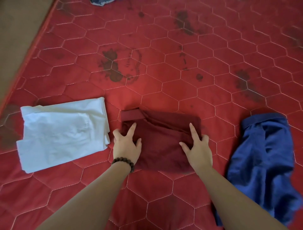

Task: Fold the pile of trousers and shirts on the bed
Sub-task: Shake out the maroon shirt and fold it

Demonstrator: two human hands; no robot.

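A folded maroon garment [160, 141] lies on the red quilted bed [164, 49] right in front of me. My left hand [126, 144], with a bead bracelet on the wrist, holds its left edge: forefinger and thumb lie on top and the other fingers curl round the side. On the opposite edge my right hand [197, 147] holds the cloth the same way. A folded white garment [64, 134] sits to the left. To the right a blue shirt [262, 157] lies crumpled and unfolded.
The bed's left edge [31, 47] runs diagonally along a brown floor. A scrap of blue-grey clothing [100, 2] shows at the top edge of the view. Dark flower prints mark the bed cover beyond the garments.
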